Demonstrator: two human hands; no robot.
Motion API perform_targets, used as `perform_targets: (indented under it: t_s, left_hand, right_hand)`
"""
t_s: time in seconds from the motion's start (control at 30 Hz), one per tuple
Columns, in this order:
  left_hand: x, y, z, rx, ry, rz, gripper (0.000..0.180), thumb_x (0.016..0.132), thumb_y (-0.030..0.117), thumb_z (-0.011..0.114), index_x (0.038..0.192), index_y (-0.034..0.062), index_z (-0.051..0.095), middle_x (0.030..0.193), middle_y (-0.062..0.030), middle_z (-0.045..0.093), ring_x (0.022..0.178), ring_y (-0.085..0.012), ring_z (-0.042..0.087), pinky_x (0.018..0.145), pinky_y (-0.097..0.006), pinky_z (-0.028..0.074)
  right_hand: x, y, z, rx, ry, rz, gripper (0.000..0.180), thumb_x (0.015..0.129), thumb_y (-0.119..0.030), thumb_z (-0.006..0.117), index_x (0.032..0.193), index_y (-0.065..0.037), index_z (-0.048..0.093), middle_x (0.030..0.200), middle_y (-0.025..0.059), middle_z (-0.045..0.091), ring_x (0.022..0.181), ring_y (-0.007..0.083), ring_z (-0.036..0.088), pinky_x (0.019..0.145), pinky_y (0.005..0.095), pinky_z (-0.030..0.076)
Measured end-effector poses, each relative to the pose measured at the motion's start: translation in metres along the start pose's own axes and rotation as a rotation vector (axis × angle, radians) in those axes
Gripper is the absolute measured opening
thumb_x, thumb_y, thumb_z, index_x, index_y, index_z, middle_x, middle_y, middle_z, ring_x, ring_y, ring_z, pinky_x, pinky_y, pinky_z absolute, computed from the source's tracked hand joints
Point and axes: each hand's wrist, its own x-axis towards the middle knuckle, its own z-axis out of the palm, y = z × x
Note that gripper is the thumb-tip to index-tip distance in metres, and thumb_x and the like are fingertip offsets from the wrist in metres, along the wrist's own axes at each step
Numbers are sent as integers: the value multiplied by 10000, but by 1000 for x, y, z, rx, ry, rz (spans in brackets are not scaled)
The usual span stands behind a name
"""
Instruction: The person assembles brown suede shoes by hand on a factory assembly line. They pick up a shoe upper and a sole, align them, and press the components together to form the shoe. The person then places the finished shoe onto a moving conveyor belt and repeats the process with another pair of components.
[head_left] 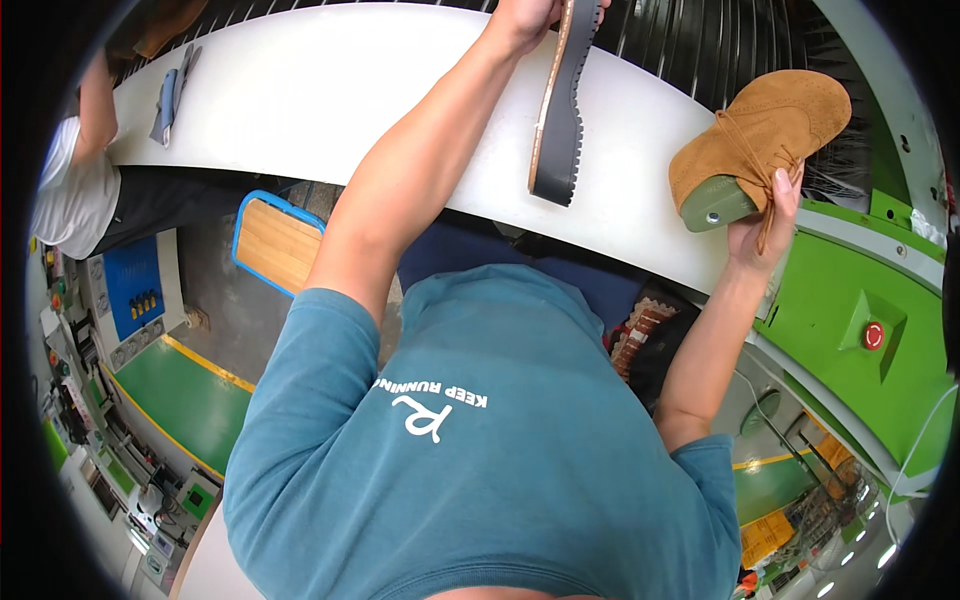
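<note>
My left hand (528,18), at the far edge of the white bench, is closed around one end of a black shoe sole (566,120). The sole hangs on edge over the bench, its tread facing right and a light stitched line along the other side. Over to the right, my right hand (768,228) grips a tan suede lace-up shoe upper (790,112) near its heel end. Its laces dangle beside my fingers. Inside the upper sits a green shoe last (716,204). Upper and sole are apart. The top of my left hand is cut off by the picture's edge.
A white bench (330,80) curves across in front of me, with a blue-handled tool (168,102) at its left. Dark rollers (690,38) run behind it. A green machine with a red button (873,336) stands right. A person (78,190) is at far left, near a blue-framed stool (275,242).
</note>
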Motion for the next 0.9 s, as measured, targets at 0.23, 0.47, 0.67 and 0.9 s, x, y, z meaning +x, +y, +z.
perform_targets:
  t_s: [0.23,0.47,0.67,0.9]
  left_hand:
    - [6,-3,-12,109,-55,20,477,1149,345,423,965,10,708,796,-93,719,621,-164,663,559,-306,531]
    - [6,-5,-10,83,-62,38,476,1165,323,413,967,19,721,771,-65,707,618,-141,652,554,-274,519]
    - [3,3,-32,360,107,161,311,1118,331,639,1032,57,759,813,43,665,658,-39,567,550,-217,384]
    - [7,85,22,1007,107,-219,293,1014,221,719,967,-56,803,729,-101,745,548,-173,676,499,-331,535]
  right_hand:
    - [-7,-14,10,84,50,14,793,981,-229,560,1683,31,297,1577,244,533,1434,373,593,1225,509,470]
    - [-13,-4,10,-67,-3,-105,912,928,-198,657,1715,22,252,1602,231,504,1466,340,561,1233,488,465]
    - [-30,-10,11,-57,34,-160,936,940,-205,638,1742,20,213,1677,231,429,1544,330,481,1278,463,405]
    - [-25,-4,6,1,144,-144,849,975,-167,554,1734,40,236,1691,245,417,1557,342,466,1285,466,392]
